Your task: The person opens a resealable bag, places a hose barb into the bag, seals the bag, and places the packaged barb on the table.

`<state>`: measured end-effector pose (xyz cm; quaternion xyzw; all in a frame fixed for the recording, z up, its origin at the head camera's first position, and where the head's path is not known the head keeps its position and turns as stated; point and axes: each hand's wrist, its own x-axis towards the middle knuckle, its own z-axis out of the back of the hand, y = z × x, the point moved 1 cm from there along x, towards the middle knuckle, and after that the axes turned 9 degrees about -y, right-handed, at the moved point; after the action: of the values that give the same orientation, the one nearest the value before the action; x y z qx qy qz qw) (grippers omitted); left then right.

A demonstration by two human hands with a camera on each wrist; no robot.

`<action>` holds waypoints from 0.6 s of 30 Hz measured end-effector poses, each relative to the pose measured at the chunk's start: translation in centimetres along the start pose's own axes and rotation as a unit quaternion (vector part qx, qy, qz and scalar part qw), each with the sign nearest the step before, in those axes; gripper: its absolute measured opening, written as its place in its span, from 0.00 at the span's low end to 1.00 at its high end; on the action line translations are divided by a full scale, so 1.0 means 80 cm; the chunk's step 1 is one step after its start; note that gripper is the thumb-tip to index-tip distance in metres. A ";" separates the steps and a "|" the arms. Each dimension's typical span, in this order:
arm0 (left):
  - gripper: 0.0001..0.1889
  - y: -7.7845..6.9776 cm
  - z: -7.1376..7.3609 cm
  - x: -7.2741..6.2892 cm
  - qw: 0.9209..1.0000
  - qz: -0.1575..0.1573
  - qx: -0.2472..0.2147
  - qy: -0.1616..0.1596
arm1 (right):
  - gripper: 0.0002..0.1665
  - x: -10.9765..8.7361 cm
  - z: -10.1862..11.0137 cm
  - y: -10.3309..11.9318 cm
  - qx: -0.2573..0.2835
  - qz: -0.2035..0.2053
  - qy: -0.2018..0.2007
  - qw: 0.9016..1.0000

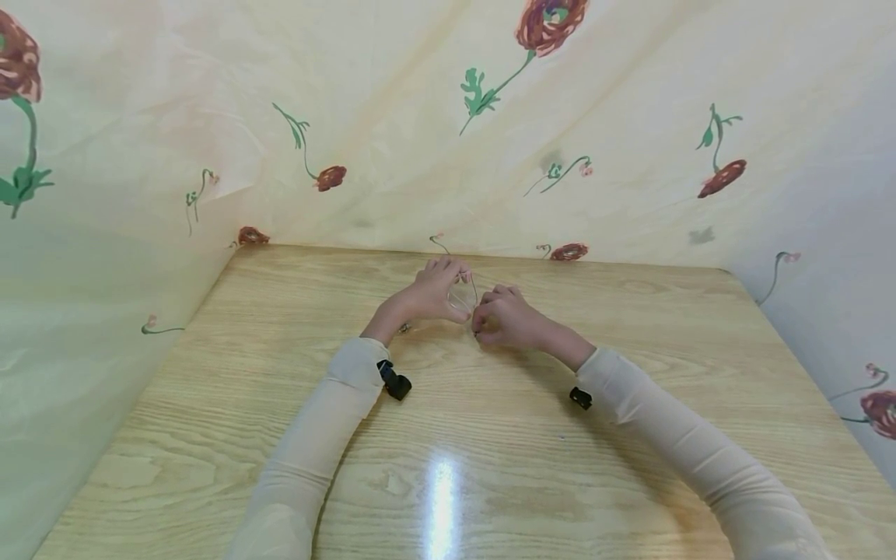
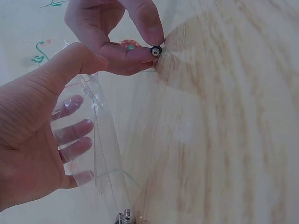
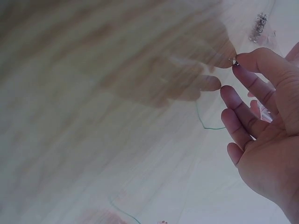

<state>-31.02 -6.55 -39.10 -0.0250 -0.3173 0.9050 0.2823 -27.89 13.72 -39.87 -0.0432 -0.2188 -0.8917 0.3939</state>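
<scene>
My left hand [image 1: 430,292] holds a clear plastic bag [image 2: 105,135], its thumb in front and its curved fingers showing through the film. Whether those fingers are inside the bag or behind it, I cannot tell. Several small metal pieces [image 3: 258,28] lie together at the far end of the bag. Close by on the right, my right hand [image 1: 511,319] pinches one small metal piece [image 2: 156,51] between thumb and index finger. It has a round, shiny end with a dark ring; its exact kind is too small to tell. The other right fingers are loosely bent.
Both hands are over the far half of a wood-grain table [image 1: 490,435]. Cream cloth [image 1: 392,117] with printed red flowers hangs behind the table and at its sides. Black straps [image 1: 394,381] hang at the wrists.
</scene>
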 end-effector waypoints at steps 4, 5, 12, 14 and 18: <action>0.31 0.000 0.000 0.000 1.000 0.001 0.004 0.001 | 0.03 0.000 0.000 0.001 0.004 -0.001 0.002 1.000; 0.31 -0.001 0.000 -0.001 1.000 0.002 0.004 0.001 | 0.03 0.000 0.000 0.001 0.005 -0.001 0.002 1.000; 0.31 0.000 -0.002 0.000 1.000 0.003 0.001 0.000 | 0.04 0.000 0.000 0.000 0.007 -0.004 0.003 1.000; 0.31 0.001 -0.002 0.000 1.000 0.003 0.000 -0.001 | 0.04 0.000 0.001 0.000 0.007 -0.007 0.004 1.000; 0.31 0.002 -0.002 0.001 1.000 0.002 -0.002 -0.003 | 0.03 0.000 0.002 0.002 0.010 -0.010 0.006 1.000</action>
<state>-31.10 -6.54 -39.30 -0.0237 -0.3199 0.9051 0.2792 -27.83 13.68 -39.71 -0.0321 -0.2256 -0.8936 0.3867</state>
